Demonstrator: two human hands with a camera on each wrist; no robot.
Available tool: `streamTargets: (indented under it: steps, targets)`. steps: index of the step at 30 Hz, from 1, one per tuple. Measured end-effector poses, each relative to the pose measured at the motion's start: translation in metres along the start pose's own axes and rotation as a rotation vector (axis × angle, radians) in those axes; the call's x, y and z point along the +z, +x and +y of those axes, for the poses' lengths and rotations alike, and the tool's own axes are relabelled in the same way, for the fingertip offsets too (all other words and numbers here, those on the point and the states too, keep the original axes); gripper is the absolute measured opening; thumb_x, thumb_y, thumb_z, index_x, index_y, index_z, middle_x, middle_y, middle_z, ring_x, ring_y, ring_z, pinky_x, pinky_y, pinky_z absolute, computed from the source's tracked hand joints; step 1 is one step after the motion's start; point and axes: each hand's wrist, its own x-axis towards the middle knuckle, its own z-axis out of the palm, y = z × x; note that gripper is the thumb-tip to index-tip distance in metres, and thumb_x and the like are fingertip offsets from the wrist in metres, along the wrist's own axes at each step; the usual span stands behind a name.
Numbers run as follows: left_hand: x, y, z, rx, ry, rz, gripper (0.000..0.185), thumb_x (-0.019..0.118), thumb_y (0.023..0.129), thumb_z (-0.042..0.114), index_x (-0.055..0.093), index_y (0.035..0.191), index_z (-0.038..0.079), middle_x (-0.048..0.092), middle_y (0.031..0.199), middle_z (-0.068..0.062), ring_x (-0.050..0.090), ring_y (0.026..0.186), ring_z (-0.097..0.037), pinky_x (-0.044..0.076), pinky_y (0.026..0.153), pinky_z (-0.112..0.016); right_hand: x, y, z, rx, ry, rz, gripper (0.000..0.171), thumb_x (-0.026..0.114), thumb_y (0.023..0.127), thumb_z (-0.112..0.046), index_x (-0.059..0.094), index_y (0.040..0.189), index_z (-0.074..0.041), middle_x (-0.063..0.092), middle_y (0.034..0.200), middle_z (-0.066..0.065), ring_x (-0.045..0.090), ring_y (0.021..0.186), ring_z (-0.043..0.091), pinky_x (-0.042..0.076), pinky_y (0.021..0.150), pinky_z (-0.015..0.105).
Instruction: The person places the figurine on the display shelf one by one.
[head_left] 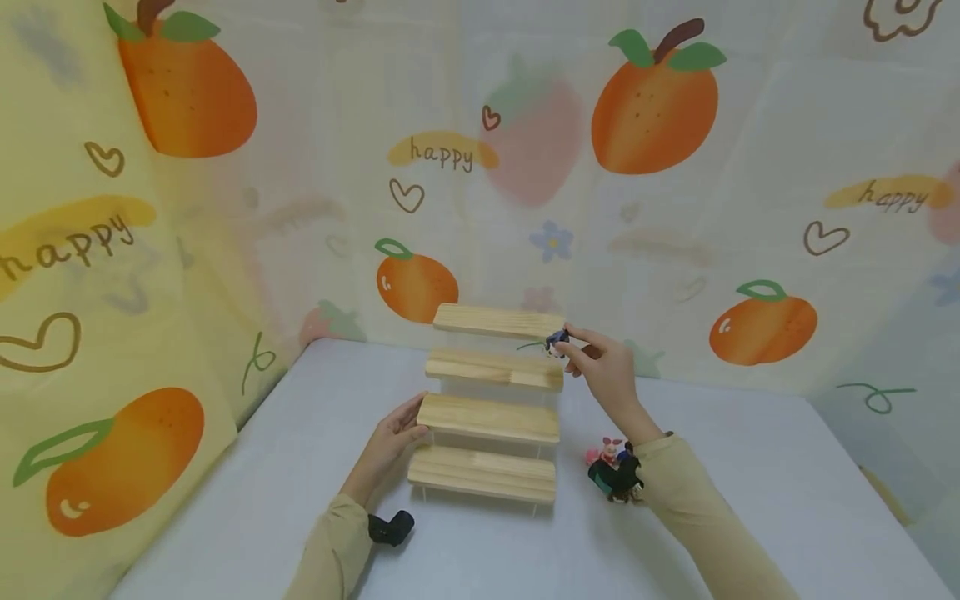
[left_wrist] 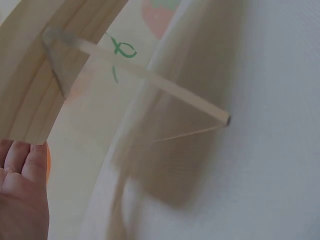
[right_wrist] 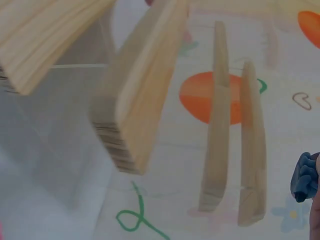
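A tiered wooden display shelf (head_left: 487,419) stands on the white table, its pale boards rising in steps toward the back. At the left end of a middle board, my left hand (head_left: 390,437) grips the edge between thumb and fingers. The left wrist view catches those fingers (left_wrist: 31,162) against the wood, beside a clear support. My right hand (head_left: 603,371) pinches a small dark blue figurine (head_left: 557,342) beside the right end of the top board. In the right wrist view the blue figurine (right_wrist: 303,180) shows at the right edge, apart from the boards.
Several small figurines (head_left: 606,454), one pink, lie in a cluster on the table right of the shelf, partly hidden by the right wrist and its black strap. A fruit-printed cloth (head_left: 525,208) hangs behind the white table (head_left: 337,367).
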Motion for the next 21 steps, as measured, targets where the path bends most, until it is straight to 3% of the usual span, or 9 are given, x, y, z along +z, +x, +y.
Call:
streamTargets:
  steps: [7, 12, 21]
  targets:
    - [-0.001, 0.002, -0.002, -0.003, -0.002, 0.006, 0.063, 0.062, 0.084, 0.007, 0.028, 0.137, -0.004, 0.026, 0.141, -0.016, 0.025, 0.128, -0.024, 0.029, 0.099, -0.022, 0.018, 0.020, 0.028, -0.008, 0.032, -0.052, 0.031, 0.066, 0.081, -0.007, 0.062, 0.110, 0.003, 0.062, 0.058, 0.010, 0.054, 0.043, 0.026, 0.049, 0.043, 0.025]
    - [0.000, 0.002, -0.003, -0.010, -0.004, 0.021, 0.064, 0.064, 0.083, 0.010, 0.030, 0.136, -0.003, 0.027, 0.141, -0.015, 0.026, 0.128, -0.023, 0.029, 0.099, -0.021, 0.034, 0.027, 0.033, -0.044, 0.033, -0.079, 0.024, 0.063, 0.083, -0.002, 0.064, 0.106, 0.004, 0.062, 0.061, 0.012, 0.051, 0.039, 0.022, 0.046, 0.038, 0.023]
    - [-0.001, 0.001, -0.001, -0.001, 0.002, 0.018, 0.062, 0.061, 0.085, 0.007, 0.029, 0.136, -0.004, 0.027, 0.141, -0.016, 0.027, 0.128, -0.023, 0.029, 0.099, -0.021, 0.064, 0.040, 0.027, -0.057, 0.051, 0.028, 0.019, 0.062, 0.084, -0.002, 0.064, 0.099, 0.008, 0.061, 0.062, 0.016, 0.052, 0.040, 0.029, 0.041, 0.035, 0.019]
